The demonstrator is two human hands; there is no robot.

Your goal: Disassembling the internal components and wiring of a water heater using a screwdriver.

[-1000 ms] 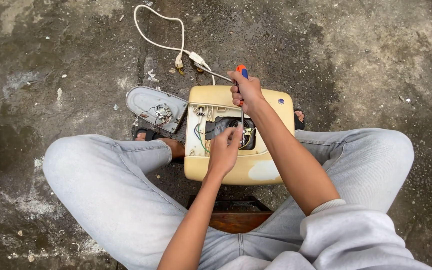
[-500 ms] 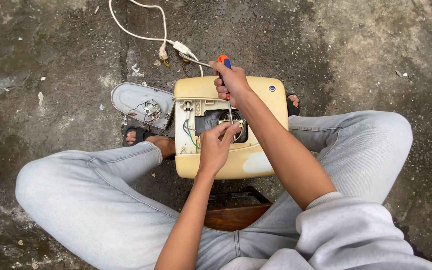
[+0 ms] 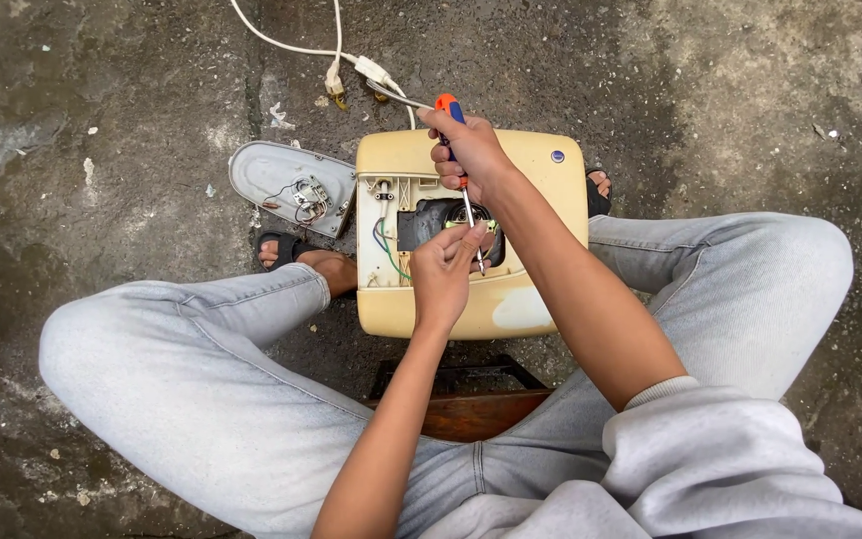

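Lower now: screwdriver, right hand

Cream-yellow appliance casing; orange-and-blue screwdriver handle; white cord; grey detached cover; mottled grey concrete floor.

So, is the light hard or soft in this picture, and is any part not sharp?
Head view: light is soft and even, no hard shadows or glare on the concrete floor; right hand, screwdriver and cream casing are sharp; the grey sleeve at the bottom edge looks slightly soft.
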